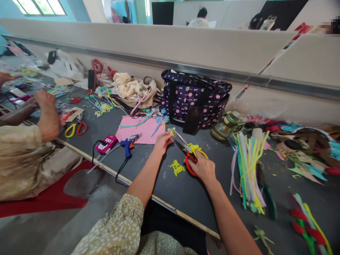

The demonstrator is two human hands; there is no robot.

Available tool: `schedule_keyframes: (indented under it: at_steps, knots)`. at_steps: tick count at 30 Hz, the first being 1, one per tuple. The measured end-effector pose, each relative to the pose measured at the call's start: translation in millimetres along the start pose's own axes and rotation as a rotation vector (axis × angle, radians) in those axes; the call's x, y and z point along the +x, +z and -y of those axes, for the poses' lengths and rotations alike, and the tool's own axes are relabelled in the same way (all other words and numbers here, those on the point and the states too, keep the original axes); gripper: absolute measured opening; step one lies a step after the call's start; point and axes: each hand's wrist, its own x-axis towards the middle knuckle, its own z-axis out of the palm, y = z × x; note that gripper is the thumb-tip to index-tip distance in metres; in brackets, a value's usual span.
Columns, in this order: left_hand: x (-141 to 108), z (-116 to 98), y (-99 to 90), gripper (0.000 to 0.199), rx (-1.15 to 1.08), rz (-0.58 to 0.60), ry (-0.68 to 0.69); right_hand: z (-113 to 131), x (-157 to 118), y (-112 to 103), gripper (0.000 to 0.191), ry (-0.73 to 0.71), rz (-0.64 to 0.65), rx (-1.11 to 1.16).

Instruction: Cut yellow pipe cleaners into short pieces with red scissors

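My right hand [204,166] grips scissors [190,161] with red and yellow handles, their blades parted and pointing up-left. The blade tips reach my left hand [164,141], whose fingers pinch a small yellow-green piece [171,131]. Short yellow-green cut bits [177,168] lie in a pile on the dark table [170,193], and a second pile [195,147] sits behind the scissors. A pink sheet [140,129] with blue and pink fuzzy stems on it is left of my left hand. Beside the sheet lies a blue glue gun [128,146].
Behind stand a dark patterned bag [195,95], a phone [192,120] and a glass jar [227,124]. A bundle of coloured fuzzy stems [251,170] lies right. At left are a magenta box [106,143], other scissors [76,129] and a co-worker's arm [49,115].
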Motion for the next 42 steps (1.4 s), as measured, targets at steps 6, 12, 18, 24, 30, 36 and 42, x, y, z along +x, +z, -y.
schedule_keyframes:
  at_steps: [6, 12, 18, 24, 30, 36, 42]
  knots:
    - [1, 2, -2.0, 0.025, -0.038, 0.037, 0.012, 3, 0, -4, 0.051, 0.007, -0.024, 0.046]
    - [-1, 1, -1.6, 0.025, -0.093, 0.071, 0.001, -1, -2, 3, 0.043, -0.009, -0.032, 0.094]
    - [-1, -1, -2.0, 0.023, -0.147, 0.077, -0.033, -4, -3, 7, 0.049, -0.012, -0.048, 0.144]
    - [1, 2, -3.7, 0.024, -0.16, 0.125, -0.027, -2, -4, 8, 0.05, -0.026, -0.045, 0.174]
    - [0, 2, -2.3, 0.027, -0.143, 0.136, -0.015, -1, -4, 6, 0.05, -0.027, -0.039, 0.183]
    - [1, 4, -2.3, 0.03, -0.121, 0.149, 0.012, -3, -4, 10, 0.049, -0.041, -0.065, 0.149]
    - [1, 6, -2.4, 0.031, -0.116, 0.145, 0.029, -4, -5, 10, 0.044, -0.068, -0.072, 0.118]
